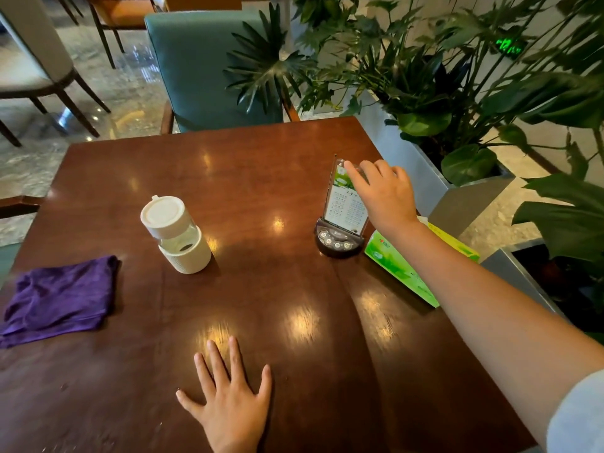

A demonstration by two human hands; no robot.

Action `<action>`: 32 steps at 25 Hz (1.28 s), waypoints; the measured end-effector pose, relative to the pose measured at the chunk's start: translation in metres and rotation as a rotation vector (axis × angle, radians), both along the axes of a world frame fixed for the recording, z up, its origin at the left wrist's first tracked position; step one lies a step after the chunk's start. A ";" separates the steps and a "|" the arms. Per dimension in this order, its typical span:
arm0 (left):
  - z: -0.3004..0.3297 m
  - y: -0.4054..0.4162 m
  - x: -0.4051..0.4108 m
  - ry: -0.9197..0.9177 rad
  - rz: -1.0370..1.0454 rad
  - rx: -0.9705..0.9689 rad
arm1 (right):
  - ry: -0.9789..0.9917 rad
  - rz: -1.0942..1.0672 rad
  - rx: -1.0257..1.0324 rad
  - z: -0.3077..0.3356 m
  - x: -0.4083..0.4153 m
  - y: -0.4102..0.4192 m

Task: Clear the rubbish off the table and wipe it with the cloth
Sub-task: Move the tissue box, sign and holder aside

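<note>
Right hand on the menu stand, left hand flat on the table.

At right of centre the right hand [385,194] has its fingers closed over the top of the upright menu stand [343,210], beside the green tissue box [402,266]. The left hand [228,397], low in the frame, lies spread and empty on the wooden table [261,165]. The purple cloth [58,299] sits crumpled at the left edge, near the white bottle [176,233].
</note>
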State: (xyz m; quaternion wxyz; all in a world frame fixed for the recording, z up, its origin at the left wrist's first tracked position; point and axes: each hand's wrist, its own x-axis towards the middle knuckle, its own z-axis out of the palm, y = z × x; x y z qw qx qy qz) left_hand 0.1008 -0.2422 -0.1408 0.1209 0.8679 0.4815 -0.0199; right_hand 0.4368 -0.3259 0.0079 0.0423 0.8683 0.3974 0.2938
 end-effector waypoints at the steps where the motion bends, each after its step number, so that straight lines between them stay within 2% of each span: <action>1: -0.002 0.000 -0.001 -0.007 -0.004 0.007 | -0.031 0.036 -0.010 -0.001 0.004 -0.002; 6: -0.006 0.001 -0.001 -0.030 -0.008 0.034 | -0.047 0.188 0.017 -0.002 0.022 -0.011; 15: -0.011 0.005 -0.001 0.004 -0.030 0.080 | 0.133 0.000 0.153 -0.022 -0.032 -0.002; 18: -0.011 0.006 -0.002 0.000 -0.044 0.080 | 0.154 0.088 0.223 -0.021 -0.058 0.032; 21: -0.010 0.006 -0.002 -0.012 -0.044 0.065 | 0.353 0.346 0.304 -0.011 -0.095 0.099; 23: -0.010 0.006 -0.002 -0.015 -0.046 0.060 | 0.553 0.447 0.257 -0.004 -0.122 0.146; 26: -0.009 0.006 -0.002 -0.016 -0.047 0.051 | 0.767 0.452 0.112 -0.004 -0.147 0.199; 29: -0.009 0.007 -0.002 -0.021 -0.051 0.051 | 0.862 0.413 0.026 -0.016 -0.151 0.227; 32: -0.008 0.007 -0.003 -0.020 -0.049 0.043 | 0.887 0.431 0.132 -0.027 -0.153 0.239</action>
